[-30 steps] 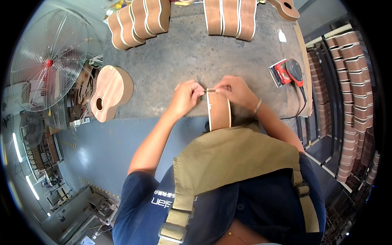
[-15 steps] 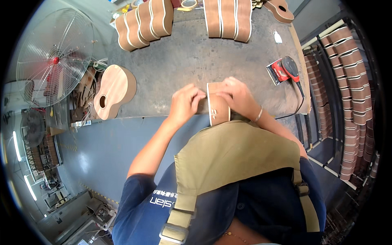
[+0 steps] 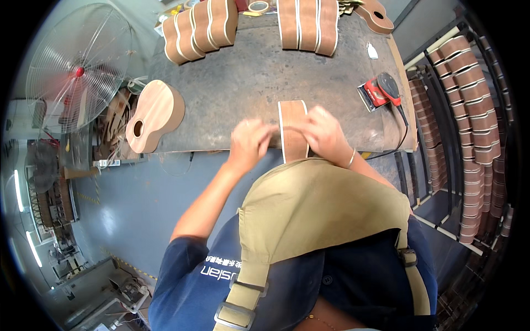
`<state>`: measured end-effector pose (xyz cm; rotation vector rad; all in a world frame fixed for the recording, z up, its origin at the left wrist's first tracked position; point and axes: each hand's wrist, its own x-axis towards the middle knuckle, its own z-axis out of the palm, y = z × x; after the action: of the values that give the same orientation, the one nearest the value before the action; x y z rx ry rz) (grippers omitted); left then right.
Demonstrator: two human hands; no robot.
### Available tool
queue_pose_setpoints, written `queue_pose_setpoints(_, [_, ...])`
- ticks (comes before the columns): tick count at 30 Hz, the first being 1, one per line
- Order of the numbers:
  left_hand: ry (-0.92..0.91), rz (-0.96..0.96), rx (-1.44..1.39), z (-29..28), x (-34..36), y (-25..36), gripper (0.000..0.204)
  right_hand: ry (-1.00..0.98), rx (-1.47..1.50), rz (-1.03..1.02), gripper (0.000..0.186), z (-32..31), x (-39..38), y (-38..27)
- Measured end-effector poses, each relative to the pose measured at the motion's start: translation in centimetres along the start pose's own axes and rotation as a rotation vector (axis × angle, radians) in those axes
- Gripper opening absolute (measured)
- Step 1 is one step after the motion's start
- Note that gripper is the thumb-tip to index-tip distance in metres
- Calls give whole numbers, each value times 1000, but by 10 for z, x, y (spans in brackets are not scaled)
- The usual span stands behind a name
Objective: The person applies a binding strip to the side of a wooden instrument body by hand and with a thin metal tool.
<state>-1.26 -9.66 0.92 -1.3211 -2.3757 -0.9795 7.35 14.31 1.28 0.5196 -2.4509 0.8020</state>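
A ukulele body (image 3: 292, 113) stands on its edge at the near side of the table, its brown curved side with pale binding facing up. Its lower end comes up against my apron. Across that side runs a thin, narrow bar-like tool (image 3: 290, 128), blurred, its exact kind unclear. My left hand (image 3: 248, 142), fingers curled, grips the tool's left end beside the body. At the other end my right hand (image 3: 327, 135) is closed on it, close against the body's right edge. Both hands are slightly smeared by motion.
A pale-topped ukulele body (image 3: 157, 113) lies at the table's left. Rows of brown bodies (image 3: 204, 30) stand at the back. On the right are a red-and-black sander (image 3: 381, 91) with its cord and a small white bottle (image 3: 371, 51). A large fan (image 3: 80, 71) stands left.
Both hands and the tool have shifted slightly along the body's side. Pale shavings seen on the side half a second ago no longer show. The view has tilted a little.
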Motion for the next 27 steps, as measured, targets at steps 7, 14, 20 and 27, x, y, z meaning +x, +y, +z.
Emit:
queue_pose_setpoints(7, [9, 48, -5, 3, -4, -9, 17, 2, 31, -36, 21, 4, 1, 3])
queue_pose_setpoints(14, [38, 166, -50, 16, -55, 7, 19, -199, -121, -222, 37, 9, -43, -9])
queue_pose_setpoints(20, [-240, 88, -240, 14, -76, 7, 11, -475, -78, -162, 33, 12, -60, -14])
queue_pose_setpoints(27, [-180, -20, -191, -27, 13, 16, 12, -165, 0, 101, 20, -32, 9, -20])
